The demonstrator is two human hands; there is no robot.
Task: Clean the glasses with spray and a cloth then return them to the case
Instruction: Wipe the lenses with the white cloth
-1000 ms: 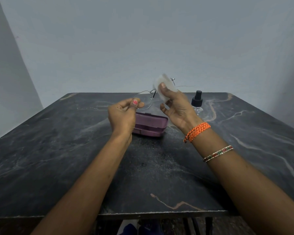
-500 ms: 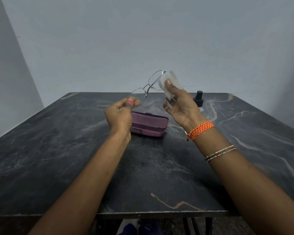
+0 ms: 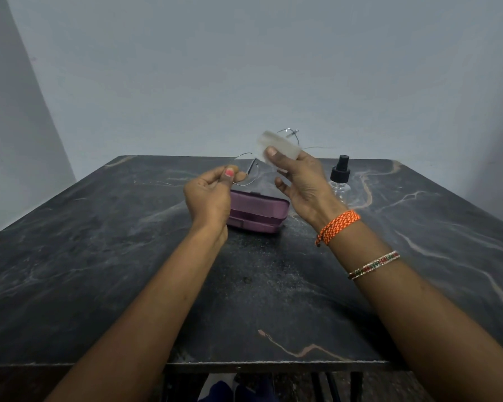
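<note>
left hand pinching glasses, right hand pinching cloth

Dim, flat, cool-toned light; source not visible. Soft shadow under the forearms on the dark table. Wide-angle bowing at frame edges (table sides splay outward). White cloth motion-blurred. Mild grain. No glare.

Case lies mid-table, spray bottle right of it, glasses held above
</note>
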